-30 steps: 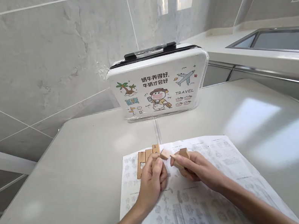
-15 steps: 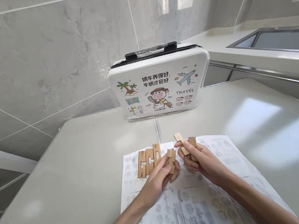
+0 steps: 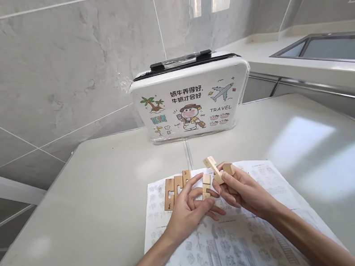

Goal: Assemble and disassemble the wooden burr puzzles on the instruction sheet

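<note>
My left hand (image 3: 194,200) is closed around a notched wooden puzzle piece (image 3: 206,186), held upright between its fingers. Close beside it on the right, my right hand (image 3: 240,183) grips other notched wooden pieces: a pale one (image 3: 215,168) sticks up and to the left, and a darker block (image 3: 227,169) sits against the fingers. Both hands are above the printed sheet. Left of my left hand, three flat slotted wooden pieces (image 3: 169,194) lie side by side on the paper, with black marks on them, one reading 2. The left hand partly covers them.
A large sheet printed with diagrams (image 3: 223,243) lies on the pale table (image 3: 110,176). Behind it stands a white cartoon-printed case (image 3: 166,107) in clear plastic, with a black handle. A grey tiled wall (image 3: 49,59) is behind. At right is a counter (image 3: 259,53) with a dark inset panel.
My left hand has turned and its fingers have spread somewhat around its piece. The pale piece in my right hand has rotated, showing its notched side.
</note>
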### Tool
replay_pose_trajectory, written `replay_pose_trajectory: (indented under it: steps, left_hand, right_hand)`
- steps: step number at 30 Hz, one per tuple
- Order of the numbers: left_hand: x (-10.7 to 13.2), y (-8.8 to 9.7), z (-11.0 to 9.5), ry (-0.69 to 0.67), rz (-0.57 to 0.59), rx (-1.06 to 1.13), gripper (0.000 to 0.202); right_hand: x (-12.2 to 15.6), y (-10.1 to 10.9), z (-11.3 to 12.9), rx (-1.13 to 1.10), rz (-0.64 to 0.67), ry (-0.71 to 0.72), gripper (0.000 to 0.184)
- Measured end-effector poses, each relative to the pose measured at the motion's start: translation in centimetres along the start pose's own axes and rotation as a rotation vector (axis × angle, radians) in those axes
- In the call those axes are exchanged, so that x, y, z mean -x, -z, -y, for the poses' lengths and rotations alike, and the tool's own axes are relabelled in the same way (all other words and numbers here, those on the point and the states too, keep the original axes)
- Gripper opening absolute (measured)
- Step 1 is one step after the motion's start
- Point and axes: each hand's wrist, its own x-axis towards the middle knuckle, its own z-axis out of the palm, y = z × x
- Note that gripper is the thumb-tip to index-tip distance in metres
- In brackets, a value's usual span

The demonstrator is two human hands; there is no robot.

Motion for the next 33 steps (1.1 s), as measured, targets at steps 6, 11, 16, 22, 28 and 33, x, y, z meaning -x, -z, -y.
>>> replay_pose_trajectory:
  steps: [6,11,16,22,28,33]
  left_hand:
    - [0.15,-0.07,-0.08,-0.028,-0.017,0.024,0.088]
    - [0.26,0.06,-0.29,-0.028,-0.018,-0.026,0.087]
    - [0.25,0.37,-0.13,-0.050,-0.004,-0.054,0.086]
    - [0.23,0.53,-0.04,-0.046,-0.004,-0.068,0.093]
    - [0.23,0.33,-0.65,-0.064,0.043,-0.068,0.087]
    - [0.38,0.29,-0.79,-0.071,0.073,-0.087,0.082]
  right_hand:
    - [0.17,0.11,0.07,0.088,0.052,-0.031,0.038]
    - [0.13,0.03,-0.05,0.163,0.096,-0.029,0.038]
    - [0.16,-0.06,-0.34,0.162,0.092,0.010,0.038]
    - [0.38,0.10,-0.61,0.248,0.055,0.026,0.039]
    - [0.54,-0.14,-0.53,0.305,0.031,0.038,0.036]
    - [0.35,-0.13,-0.90,0.273,-0.040,0.048,0.039]
